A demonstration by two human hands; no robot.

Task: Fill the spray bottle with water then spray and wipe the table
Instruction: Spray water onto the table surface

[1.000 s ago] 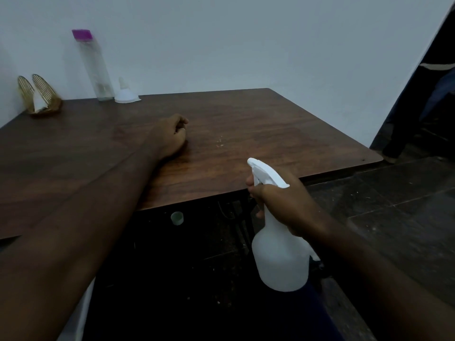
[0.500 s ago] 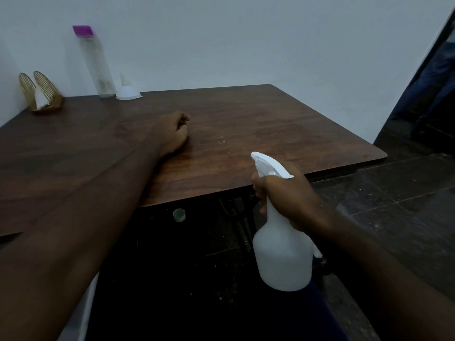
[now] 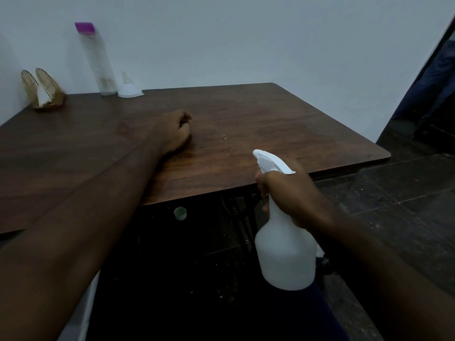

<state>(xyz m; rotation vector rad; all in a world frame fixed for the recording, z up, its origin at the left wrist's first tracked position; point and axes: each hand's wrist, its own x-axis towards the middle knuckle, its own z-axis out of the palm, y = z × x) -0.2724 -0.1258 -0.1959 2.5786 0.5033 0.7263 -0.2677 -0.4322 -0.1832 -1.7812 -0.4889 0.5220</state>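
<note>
The white plastic spray bottle [image 3: 285,254] hangs upright in the air at about 5 o'clock in the view. Its body is below and in front of the tabletop's near edge, over the dark floor [image 3: 406,193]. Its white trigger head rises just above the edge and its nozzle points toward 11 o'clock. How much water it holds cannot be told through the cloudy plastic.

The right hand [image 3: 293,195] grips the bottle's neck. Its fingers [image 3: 261,179] are wrapped closely round the neck just under the trigger head, with no gap showing.

At 10 o'clock from the bottle, the left hand [image 3: 172,134] rests on the dark brown wooden tabletop [image 3: 270,124]. Its fingers [image 3: 186,116] are curled tightly in, and nothing shows in their grasp. A few pale specks lie on the wood between the two hands.

Along the far edge, near 11 o'clock, a tall clear bottle with a magenta cap [image 3: 97,60] stands against the white wall. A small white funnel [image 3: 129,89] sits mouth-down just beside it at its 3 o'clock. A gold wire napkin holder [image 3: 45,92] with a white napkin stands near the far left corner. A small pale green cap [image 3: 180,213] lies on the floor under the tabletop.
</note>
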